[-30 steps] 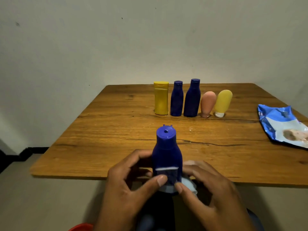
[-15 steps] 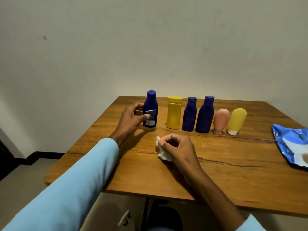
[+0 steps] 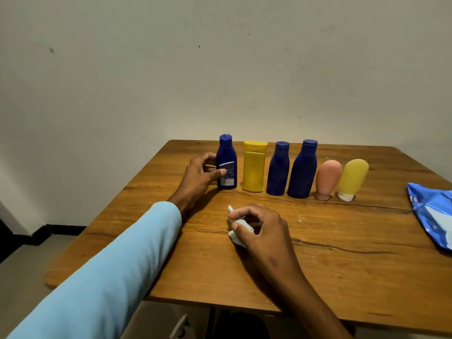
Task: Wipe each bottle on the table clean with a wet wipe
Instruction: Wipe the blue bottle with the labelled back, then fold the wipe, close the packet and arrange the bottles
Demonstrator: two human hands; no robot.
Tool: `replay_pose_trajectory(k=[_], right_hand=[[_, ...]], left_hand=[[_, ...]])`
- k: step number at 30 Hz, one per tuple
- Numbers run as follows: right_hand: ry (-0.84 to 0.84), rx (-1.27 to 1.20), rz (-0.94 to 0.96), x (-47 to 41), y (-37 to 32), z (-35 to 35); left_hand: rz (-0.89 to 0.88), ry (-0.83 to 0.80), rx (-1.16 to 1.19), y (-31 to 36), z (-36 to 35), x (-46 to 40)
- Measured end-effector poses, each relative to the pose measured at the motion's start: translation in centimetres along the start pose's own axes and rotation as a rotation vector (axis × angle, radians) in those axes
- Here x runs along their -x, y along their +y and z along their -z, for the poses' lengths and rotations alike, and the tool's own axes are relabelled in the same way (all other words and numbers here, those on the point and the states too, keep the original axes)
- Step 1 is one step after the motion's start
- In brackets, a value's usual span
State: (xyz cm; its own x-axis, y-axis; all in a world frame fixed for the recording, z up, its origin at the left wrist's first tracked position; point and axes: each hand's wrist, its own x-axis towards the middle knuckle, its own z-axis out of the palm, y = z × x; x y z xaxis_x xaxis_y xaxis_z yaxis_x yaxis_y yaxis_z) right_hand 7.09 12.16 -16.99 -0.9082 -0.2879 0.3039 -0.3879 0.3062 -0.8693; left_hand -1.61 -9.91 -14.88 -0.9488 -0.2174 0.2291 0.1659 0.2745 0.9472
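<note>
Several bottles stand in a row at the back of the wooden table [image 3: 342, 277]. At the row's left end my left hand [image 3: 199, 178] grips a dark blue bottle with a label [image 3: 227, 162], which stands upright on the table. To its right come a yellow bottle [image 3: 254, 167], two dark blue bottles [image 3: 278, 168] [image 3: 303, 170], a pink tube [image 3: 327, 179] and a yellow tube [image 3: 352, 178], both tubes standing on their caps. Nearer me, my right hand [image 3: 263, 228] holds a crumpled white wet wipe [image 3: 236, 234] against the tabletop.
A blue wet-wipe pack [image 3: 433, 211] lies at the table's right edge. A plain wall rises right behind the table. The floor shows to the left and a dark shape sits under the table's near edge.
One second ago both hands held the labelled blue bottle close to me. My left hand has carried it to the row's left end and stood it there; my right hand has moved to the tabletop with the wipe.
</note>
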Motion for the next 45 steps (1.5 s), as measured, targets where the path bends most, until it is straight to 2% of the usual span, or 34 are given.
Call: replay_pose_trajectory(k=[7, 12, 19, 22, 25, 27, 29, 31, 33, 36, 40, 45], right_hand=[[-0.01, 0.145, 0.08, 0.3, -0.5, -0.6], [-0.036, 0.235, 0.022, 0.3, -0.3, 1.1], [0.105, 0.208, -0.039, 1.5, 1.7, 7.5], [0.032, 0.2, -0.037, 2.6, 1.5, 7.7], [-0.043, 0.189, -0.034, 3.9, 0.5, 7.0], [-0.107, 0.128, -0.037, 5.1, -0.6, 6.1], [-0.162, 0.016, -0.052, 6.2, -1.5, 5.7], [-0.184, -0.105, -0.061, 7.3, -2.1, 6.2], [-0.148, -0.184, -0.074, 7.8, -2.1, 7.4], [-0.059, -0.356, -0.157, 8.7, -1.8, 10.5], [0.05, -0.44, -0.095, 10.7, -1.0, 15.5], [0.132, -0.479, -0.123, 12.8, -0.7, 20.1]], left_hand=[[-0.017, 0.015, -0.059, -0.3, -0.1, -0.4], [-0.029, 0.014, -0.12, -0.3, 0.0, -0.1], [-0.02, 0.024, -0.167, 0.0, 0.4, 0.7], [-0.007, 0.143, -0.135, 0.2, 0.7, 1.7], [-0.012, 0.388, -0.092, 1.0, 0.7, 3.9], [-0.056, 0.556, -0.066, 1.9, 0.8, 5.8], [-0.105, 0.628, -0.019, 2.5, 0.5, 7.8], [-0.089, 0.595, 0.068, 2.8, -0.5, 10.3], [-0.068, 0.489, 0.135, 4.0, -2.5, 13.0], [-0.098, 0.263, 0.158, 6.4, -6.9, 16.1], [-0.013, -0.099, 0.226, 9.7, -13.3, 19.8], [0.016, -0.232, 0.35, 10.8, -17.5, 21.4]])
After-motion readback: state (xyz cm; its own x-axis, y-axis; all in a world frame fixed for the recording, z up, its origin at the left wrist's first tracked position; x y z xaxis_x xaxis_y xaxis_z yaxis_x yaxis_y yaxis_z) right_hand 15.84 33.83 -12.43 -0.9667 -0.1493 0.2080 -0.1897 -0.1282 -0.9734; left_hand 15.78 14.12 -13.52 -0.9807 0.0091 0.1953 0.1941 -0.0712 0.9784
